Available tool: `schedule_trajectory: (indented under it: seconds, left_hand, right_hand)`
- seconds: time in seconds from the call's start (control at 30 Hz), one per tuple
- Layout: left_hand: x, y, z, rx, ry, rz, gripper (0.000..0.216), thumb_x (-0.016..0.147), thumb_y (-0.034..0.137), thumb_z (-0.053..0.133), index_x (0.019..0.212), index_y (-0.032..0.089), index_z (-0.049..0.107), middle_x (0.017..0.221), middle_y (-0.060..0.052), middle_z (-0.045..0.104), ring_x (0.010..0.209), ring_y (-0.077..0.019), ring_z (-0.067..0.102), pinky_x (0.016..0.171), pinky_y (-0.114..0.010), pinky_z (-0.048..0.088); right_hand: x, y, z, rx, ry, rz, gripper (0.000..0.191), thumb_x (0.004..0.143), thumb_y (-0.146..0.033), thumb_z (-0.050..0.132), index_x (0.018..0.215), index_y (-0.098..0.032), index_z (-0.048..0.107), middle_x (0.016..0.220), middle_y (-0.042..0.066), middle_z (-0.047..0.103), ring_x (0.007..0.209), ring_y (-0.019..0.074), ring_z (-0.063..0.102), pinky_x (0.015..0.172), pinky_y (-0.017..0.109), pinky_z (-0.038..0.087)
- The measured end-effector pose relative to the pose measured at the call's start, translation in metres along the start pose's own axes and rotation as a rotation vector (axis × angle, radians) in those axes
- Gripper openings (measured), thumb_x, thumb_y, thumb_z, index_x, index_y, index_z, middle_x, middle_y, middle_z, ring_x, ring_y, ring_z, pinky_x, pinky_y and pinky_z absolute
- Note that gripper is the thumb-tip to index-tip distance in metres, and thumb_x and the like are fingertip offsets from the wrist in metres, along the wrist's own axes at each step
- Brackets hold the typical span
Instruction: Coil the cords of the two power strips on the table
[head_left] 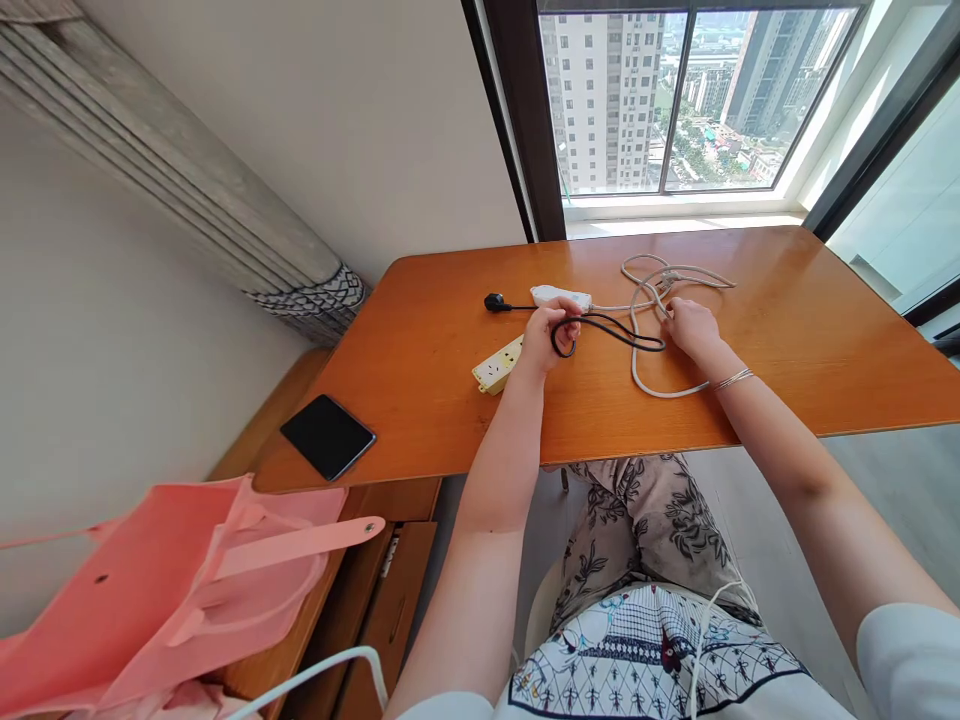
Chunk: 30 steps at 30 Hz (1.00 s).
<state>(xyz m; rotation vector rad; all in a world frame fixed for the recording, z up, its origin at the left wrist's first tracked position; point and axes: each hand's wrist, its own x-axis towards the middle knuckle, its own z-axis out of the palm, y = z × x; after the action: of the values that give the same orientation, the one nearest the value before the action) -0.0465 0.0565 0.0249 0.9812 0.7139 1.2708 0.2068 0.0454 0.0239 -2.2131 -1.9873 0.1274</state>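
My left hand has its fingers closed around a looped black cable, which trails to the right across the table. Partly under that hand lies a yellow power strip. Just beyond the fingers rests a white power strip, and left of it sits a black plug on a short dark cord. To the right, my right hand pinches a white cable that lies in loose, tangled loops. Part of the white cable runs beneath my right wrist.
The brown wooden table reaches to the window. A black tablet lies near its left front edge. Pink bags and a pale curved tube are at the lower left, beside wooden drawers.
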Motion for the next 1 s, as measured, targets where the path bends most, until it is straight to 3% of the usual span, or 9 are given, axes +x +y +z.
schedule_trajectory:
  seconds: [0.1,0.2,0.27,0.37,0.47,0.6,0.73,0.9,1.0]
  left_hand:
    - [0.004,-0.007,-0.007,0.219,0.001,0.072,0.007,0.067,0.019,0.06,0.068,0.019,0.067,0.065,-0.001,0.064,0.062,-0.0131,0.06,0.06,-0.022,0.048]
    - [0.008,-0.01,-0.016,0.648,0.206,0.239,0.009,0.074,0.018,0.059,0.077,0.02,0.068,0.081,-0.004,0.071,0.081,-0.019,0.067,0.078,-0.03,0.053]
    - [0.007,-0.01,-0.02,1.033,0.285,0.284,0.016,0.081,0.017,0.058,0.089,0.02,0.071,0.097,-0.008,0.075,0.097,-0.0247,0.069,0.092,-0.036,0.051]
    - [0.001,-0.011,-0.02,1.496,0.175,0.177,0.034,0.09,0.018,0.055,0.121,0.017,0.069,0.122,-0.016,0.073,0.118,-0.0317,0.065,0.105,-0.044,0.045]
    - [-0.004,-0.013,-0.014,1.74,0.03,0.054,0.046,0.094,0.022,0.055,0.139,0.011,0.06,0.13,-0.021,0.07,0.128,-0.0358,0.061,0.112,-0.048,0.04]
    - [-0.006,-0.013,-0.008,1.799,0.031,0.029,0.045,0.096,0.024,0.054,0.139,0.013,0.061,0.127,-0.02,0.072,0.124,-0.0354,0.063,0.109,-0.047,0.041]
    - [-0.007,-0.008,-0.007,1.696,0.084,0.031,0.033,0.099,0.027,0.048,0.121,0.02,0.071,0.119,-0.017,0.075,0.115,-0.0341,0.068,0.097,-0.044,0.046]
    - [-0.009,-0.005,-0.006,1.538,0.171,0.196,0.027,0.1,0.03,0.047,0.108,0.02,0.071,0.114,-0.016,0.075,0.111,-0.035,0.067,0.091,-0.043,0.046]
    - [-0.01,-0.007,-0.004,1.445,0.198,0.303,0.021,0.099,0.029,0.05,0.101,0.022,0.07,0.109,-0.013,0.075,0.108,-0.0329,0.066,0.093,-0.041,0.044]
  right_hand:
    - [0.017,-0.003,-0.002,0.164,0.111,-0.006,0.029,0.097,-0.021,0.051,0.12,-0.013,0.067,0.129,0.02,0.069,0.116,0.0292,0.065,0.098,0.039,0.048]
    - [0.016,-0.014,-0.004,0.39,0.162,-0.107,0.029,0.099,-0.028,0.052,0.119,-0.017,0.069,0.121,0.012,0.074,0.108,0.0239,0.068,0.096,0.036,0.049]
    - [0.009,-0.024,-0.002,0.455,0.112,-0.172,0.028,0.098,-0.032,0.054,0.115,-0.018,0.071,0.114,0.009,0.075,0.104,0.0222,0.068,0.095,0.035,0.05]
    - [-0.004,-0.034,0.006,0.324,0.018,-0.23,0.031,0.095,-0.04,0.061,0.11,-0.016,0.074,0.116,0.013,0.073,0.112,0.0263,0.066,0.102,0.038,0.048]
    - [-0.014,-0.039,0.016,0.131,-0.057,-0.238,0.04,0.089,-0.045,0.07,0.114,-0.014,0.073,0.125,0.018,0.067,0.119,0.0318,0.063,0.106,0.042,0.047]
    - [-0.019,-0.039,0.022,0.083,-0.119,-0.233,0.032,0.087,-0.031,0.067,0.115,-0.016,0.07,0.126,0.017,0.065,0.118,0.0307,0.063,0.103,0.039,0.048]
    - [-0.016,-0.032,0.021,0.215,-0.095,-0.199,0.024,0.082,-0.021,0.065,0.106,-0.018,0.067,0.112,0.012,0.071,0.112,0.0274,0.065,0.099,0.037,0.05]
    - [-0.002,-0.024,0.021,0.811,-0.018,-0.036,0.034,0.082,-0.014,0.054,0.116,-0.019,0.058,0.074,-0.002,0.065,0.068,0.0159,0.065,0.075,0.03,0.052]
    - [0.006,-0.02,0.023,1.112,0.009,-0.027,0.025,0.083,-0.019,0.054,0.108,-0.019,0.057,0.064,-0.008,0.054,0.053,0.0114,0.054,0.062,0.025,0.048]
